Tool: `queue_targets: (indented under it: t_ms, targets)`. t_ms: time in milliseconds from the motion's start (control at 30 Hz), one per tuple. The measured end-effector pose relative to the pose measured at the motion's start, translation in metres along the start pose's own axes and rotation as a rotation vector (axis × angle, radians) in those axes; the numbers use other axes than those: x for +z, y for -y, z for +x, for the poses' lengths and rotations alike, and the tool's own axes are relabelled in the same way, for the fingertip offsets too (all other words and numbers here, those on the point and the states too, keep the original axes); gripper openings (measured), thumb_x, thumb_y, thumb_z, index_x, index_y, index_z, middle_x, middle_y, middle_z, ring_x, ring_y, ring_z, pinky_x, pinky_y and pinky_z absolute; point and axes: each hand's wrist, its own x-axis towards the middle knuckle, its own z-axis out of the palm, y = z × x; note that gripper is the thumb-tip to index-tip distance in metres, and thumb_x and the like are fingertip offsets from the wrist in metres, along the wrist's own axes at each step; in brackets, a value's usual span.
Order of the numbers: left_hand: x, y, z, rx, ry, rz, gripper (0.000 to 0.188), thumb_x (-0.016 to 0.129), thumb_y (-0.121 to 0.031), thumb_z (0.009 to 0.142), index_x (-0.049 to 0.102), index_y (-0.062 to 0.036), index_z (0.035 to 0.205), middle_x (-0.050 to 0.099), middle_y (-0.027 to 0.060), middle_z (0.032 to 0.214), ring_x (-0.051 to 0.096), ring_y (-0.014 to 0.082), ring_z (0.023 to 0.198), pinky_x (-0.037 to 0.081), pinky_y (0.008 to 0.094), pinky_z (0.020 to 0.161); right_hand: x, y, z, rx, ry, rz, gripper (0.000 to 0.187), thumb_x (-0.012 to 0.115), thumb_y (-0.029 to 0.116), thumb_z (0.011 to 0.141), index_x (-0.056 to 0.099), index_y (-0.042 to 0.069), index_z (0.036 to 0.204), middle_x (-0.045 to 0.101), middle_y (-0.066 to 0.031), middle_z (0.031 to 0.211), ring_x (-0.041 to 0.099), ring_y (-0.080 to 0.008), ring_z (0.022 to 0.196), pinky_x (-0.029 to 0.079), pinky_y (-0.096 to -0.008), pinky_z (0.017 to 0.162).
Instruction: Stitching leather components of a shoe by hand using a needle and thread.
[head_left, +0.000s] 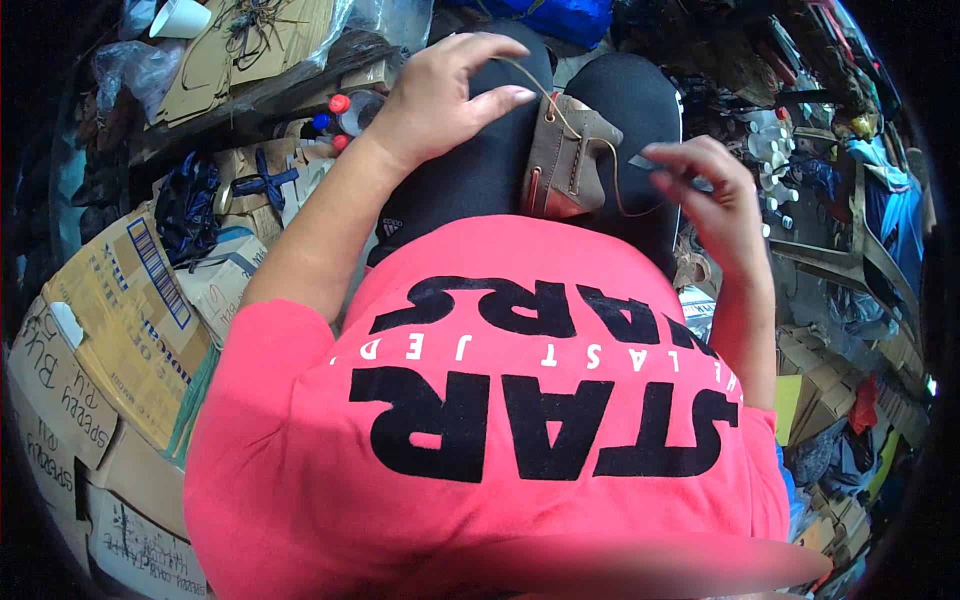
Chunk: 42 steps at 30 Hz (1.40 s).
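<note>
On my lap lies a brown leather shoe upper (562,165) with eyelets and a thin tan lace (612,160) threaded through it. My left hand (445,95) is raised to the left of the upper. One length of lace runs up to its curled fingers, while the thumb tip stands apart from the forefinger. On the other side, my right hand (715,190) is closed and slightly blurred, and the other length of lace loops down and across to it. Something small and pale shows at its fingertips, too small to name. A short red lace or cord shows at the upper's lower left.
Cardboard boxes (125,320) stack up on the left. Plastic bottles with red and blue caps (352,112) lie beyond my left forearm, near a wooden board and a white cup (181,18). White bottles (772,150) and a cluttered rack stand on the right.
</note>
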Motion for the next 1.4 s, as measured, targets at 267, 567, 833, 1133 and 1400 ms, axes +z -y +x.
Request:
queue_targets:
  t_ms: [267, 567, 833, 1133, 1400]
  targets:
    - [0.017, -0.006, 0.043, 0.185, 0.551, 0.219, 0.041, 0.067, -0.030, 0.084, 0.063, -0.0227, 0.124, 0.063, 0.0092, 0.096, 0.059, 0.0254, 0.095, 0.042, 0.0408, 0.086, 0.024, -0.001, 0.012, 0.042, -0.076, -0.271, 0.009, 0.071, 0.012, 0.079, 0.073, 0.010, 0.088, 0.060, -0.0053, 0.076, 0.056, -0.0208, 0.070, 0.043, -0.0331, 0.068]
    - [0.020, -0.006, 0.061, 0.064, 0.796, 0.195, 0.031, 0.066, -0.036, 0.084, 0.069, -0.0207, 0.110, 0.067, 0.0082, 0.102, 0.059, 0.0271, 0.105, 0.038, 0.0453, 0.093, 0.027, -0.012, 0.026, -0.032, -0.016, -0.089, 0.013, 0.070, 0.009, 0.082, 0.072, 0.006, 0.095, 0.059, -0.0059, 0.076, 0.056, -0.0158, 0.068, 0.045, -0.0287, 0.062]
    - [0.023, -0.003, 0.060, 0.090, 0.766, 0.148, 0.029, 0.069, -0.033, 0.081, 0.070, -0.0184, 0.106, 0.066, 0.0079, 0.095, 0.061, 0.0260, 0.094, 0.041, 0.0441, 0.088, 0.024, -0.004, 0.032, -0.009, 0.051, -0.184, 0.012, 0.070, 0.009, 0.082, 0.071, 0.005, 0.093, 0.061, -0.0086, 0.078, 0.061, -0.0197, 0.072, 0.047, -0.0304, 0.066]
    - [0.036, 0.005, 0.058, 0.139, 0.679, 0.040, 0.025, 0.075, -0.028, 0.073, 0.068, -0.0129, 0.092, 0.065, 0.0047, 0.089, 0.062, 0.0240, 0.087, 0.044, 0.0404, 0.081, 0.027, -0.024, 0.042, -0.020, 0.124, -0.009, 0.018, 0.071, 0.002, 0.079, 0.073, 0.008, 0.096, 0.059, -0.0020, 0.076, 0.058, -0.0112, 0.072, 0.048, -0.0263, 0.067]
    - [0.041, 0.006, 0.048, 0.031, 0.543, -0.054, 0.029, 0.075, -0.025, 0.074, 0.062, -0.0086, 0.093, 0.062, 0.0072, 0.090, 0.060, 0.0232, 0.092, 0.043, 0.0355, 0.085, 0.044, -0.021, 0.044, -0.183, -0.020, -0.216, 0.012, 0.077, 0.015, 0.074, 0.069, 0.009, 0.081, 0.063, -0.0022, 0.074, 0.061, -0.0193, 0.071, 0.043, -0.0326, 0.068]
